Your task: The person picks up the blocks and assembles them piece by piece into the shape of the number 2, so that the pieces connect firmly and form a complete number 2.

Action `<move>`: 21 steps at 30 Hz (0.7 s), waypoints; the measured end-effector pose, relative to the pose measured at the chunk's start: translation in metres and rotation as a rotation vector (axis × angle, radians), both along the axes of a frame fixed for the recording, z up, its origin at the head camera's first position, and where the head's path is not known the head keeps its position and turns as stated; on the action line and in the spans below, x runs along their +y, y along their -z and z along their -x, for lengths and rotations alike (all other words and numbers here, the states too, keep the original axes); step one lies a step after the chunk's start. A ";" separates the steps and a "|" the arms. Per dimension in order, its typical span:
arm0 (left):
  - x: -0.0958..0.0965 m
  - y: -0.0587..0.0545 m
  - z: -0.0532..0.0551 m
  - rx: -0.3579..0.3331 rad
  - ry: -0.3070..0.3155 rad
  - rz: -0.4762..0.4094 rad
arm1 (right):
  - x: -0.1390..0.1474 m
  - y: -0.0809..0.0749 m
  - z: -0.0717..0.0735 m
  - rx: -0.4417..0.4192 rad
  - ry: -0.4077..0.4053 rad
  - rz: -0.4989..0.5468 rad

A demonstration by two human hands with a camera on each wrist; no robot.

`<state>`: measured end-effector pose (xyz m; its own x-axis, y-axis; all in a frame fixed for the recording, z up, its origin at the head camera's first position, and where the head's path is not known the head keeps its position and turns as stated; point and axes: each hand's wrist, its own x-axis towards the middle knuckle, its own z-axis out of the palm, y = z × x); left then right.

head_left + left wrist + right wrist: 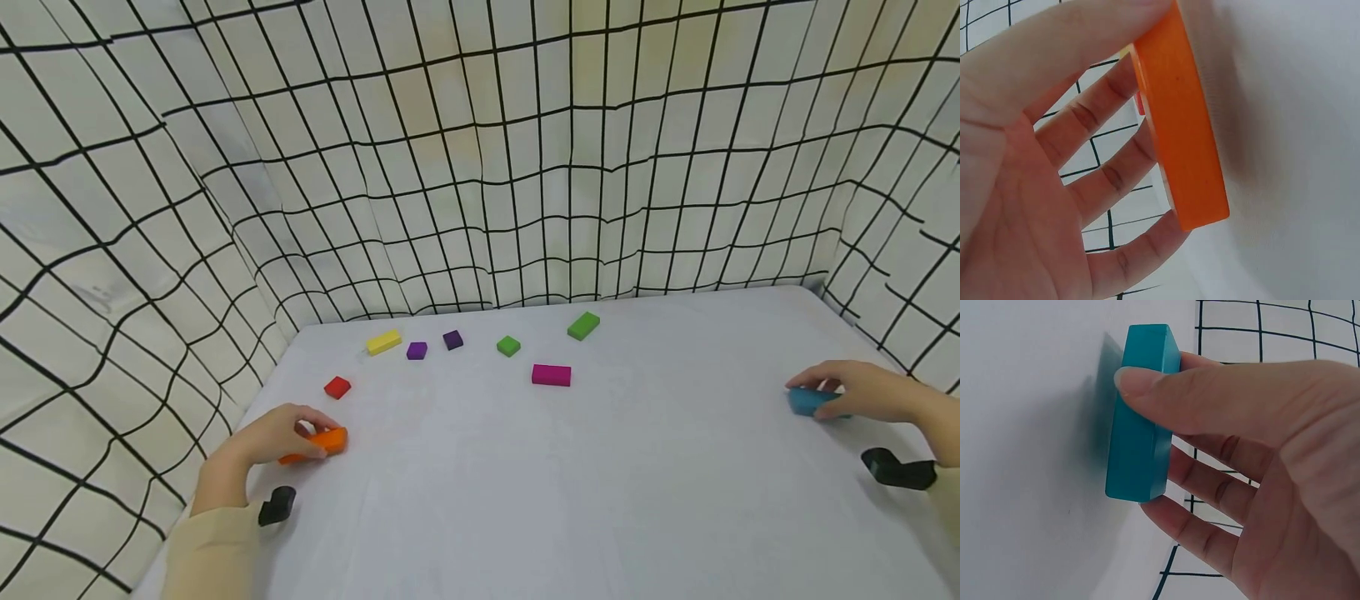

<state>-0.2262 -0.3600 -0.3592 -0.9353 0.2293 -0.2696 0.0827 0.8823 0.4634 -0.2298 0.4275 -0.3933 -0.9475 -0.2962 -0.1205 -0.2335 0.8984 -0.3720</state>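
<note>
At the table's left side my left hand (281, 435) pinches an orange block (330, 441), thumb on the near face and fingers behind. The left wrist view shows the long orange block (1185, 137) close over the white surface. Far to the right, my right hand (870, 392) grips a blue block (806, 401). In the right wrist view the thumb lies across the front of this teal-blue block (1132, 444), the other fingers curl behind it, and its shadow falls on the cloth. A small red block (337, 387) lies just beyond the left hand.
Along the back of the white table (525, 500) lie a yellow block (384, 342), purple block (417, 351), dark purple block (453, 340), small green block (508, 346), longer green block (583, 326) and magenta block (551, 376). Black-gridded netting (480, 167) encloses the back and sides.
</note>
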 end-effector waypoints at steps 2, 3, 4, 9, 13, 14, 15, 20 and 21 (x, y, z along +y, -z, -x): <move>0.002 0.001 0.001 0.003 0.001 0.000 | -0.003 -0.001 0.000 -0.004 -0.005 0.003; 0.003 0.001 0.001 0.003 0.004 -0.001 | -0.004 -0.002 0.001 -0.005 -0.006 0.003; 0.005 0.001 0.001 0.005 0.006 -0.004 | -0.005 -0.003 0.001 -0.007 -0.007 0.004; 0.011 0.002 0.004 0.009 0.023 -0.023 | -0.013 -0.006 0.001 -0.009 -0.014 0.007; 0.016 0.003 0.007 0.020 0.038 -0.025 | -0.020 -0.008 0.001 -0.002 -0.035 0.020; 0.017 0.004 0.008 0.022 0.040 -0.023 | -0.021 -0.009 0.000 0.001 -0.043 0.023; 0.018 0.003 0.009 0.023 0.042 -0.023 | -0.023 -0.009 0.000 0.004 -0.052 0.028; 0.026 0.000 0.012 0.033 0.044 -0.015 | -0.030 -0.012 -0.002 0.015 -0.088 0.039; 0.028 -0.001 0.012 0.031 0.044 -0.016 | -0.032 -0.013 -0.003 0.015 -0.092 0.040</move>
